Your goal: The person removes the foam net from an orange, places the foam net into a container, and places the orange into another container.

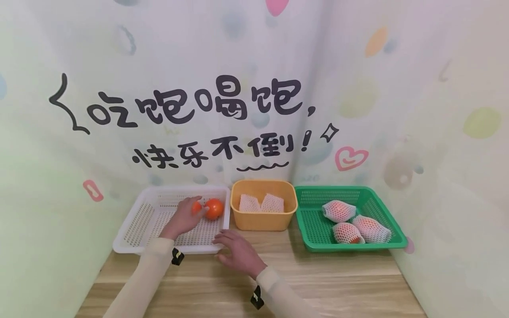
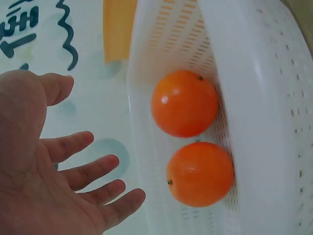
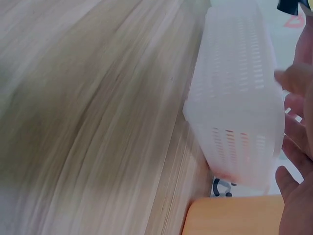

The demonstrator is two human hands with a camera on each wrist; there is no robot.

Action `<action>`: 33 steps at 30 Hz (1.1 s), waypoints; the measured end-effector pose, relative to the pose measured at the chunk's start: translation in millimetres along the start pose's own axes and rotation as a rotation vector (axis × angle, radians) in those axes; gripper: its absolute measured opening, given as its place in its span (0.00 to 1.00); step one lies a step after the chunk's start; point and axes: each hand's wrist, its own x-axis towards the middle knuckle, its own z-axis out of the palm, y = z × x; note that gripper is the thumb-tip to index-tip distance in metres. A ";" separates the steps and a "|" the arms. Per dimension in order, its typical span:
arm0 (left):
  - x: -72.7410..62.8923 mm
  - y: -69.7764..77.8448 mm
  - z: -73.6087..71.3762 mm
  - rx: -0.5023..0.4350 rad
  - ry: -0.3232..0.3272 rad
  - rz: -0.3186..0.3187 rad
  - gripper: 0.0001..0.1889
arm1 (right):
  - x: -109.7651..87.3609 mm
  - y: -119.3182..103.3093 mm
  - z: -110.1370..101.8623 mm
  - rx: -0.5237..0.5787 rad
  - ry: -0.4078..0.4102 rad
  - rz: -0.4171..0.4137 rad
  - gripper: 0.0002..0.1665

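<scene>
Two round oranges [image 1: 215, 209] lie side by side toward the right end of a white plastic basket [image 1: 129, 229]. My left hand [image 1: 184, 220] is over that basket and partly covers one orange in the head view. In the left wrist view its fingers are spread, apart from both the upper orange [image 2: 185, 104] and the lower orange [image 2: 200, 175]. My right hand [image 1: 240, 253] is at the basket's near right corner with fingers extended, holding nothing. Its fingers reach the rim side of the basket [image 3: 230, 93] in the right wrist view; contact is unclear.
A yellow bin [image 1: 262, 221] in the middle holds white foam net sleeves [image 1: 249, 204]. To its right, a green basket [image 1: 318, 248] contains three fruits in foam nets [image 1: 371, 228]. The baskets stand on a wooden table [image 1: 342, 282] against a printed curtain [image 1: 254, 53].
</scene>
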 end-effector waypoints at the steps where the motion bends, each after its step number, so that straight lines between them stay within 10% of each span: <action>1: -2.8 1.9 1.7 0.001 0.006 0.013 0.34 | -2.1 1.0 -1.0 0.006 -0.005 0.004 0.24; 11: -29.4 17.4 19.2 0.036 0.077 0.178 0.35 | -23.4 9.2 -28.0 0.007 -0.003 0.057 0.49; 33: -66.9 49.0 59.8 0.087 -0.034 0.057 0.26 | -63.5 85.1 -126.4 -0.007 0.206 0.255 0.56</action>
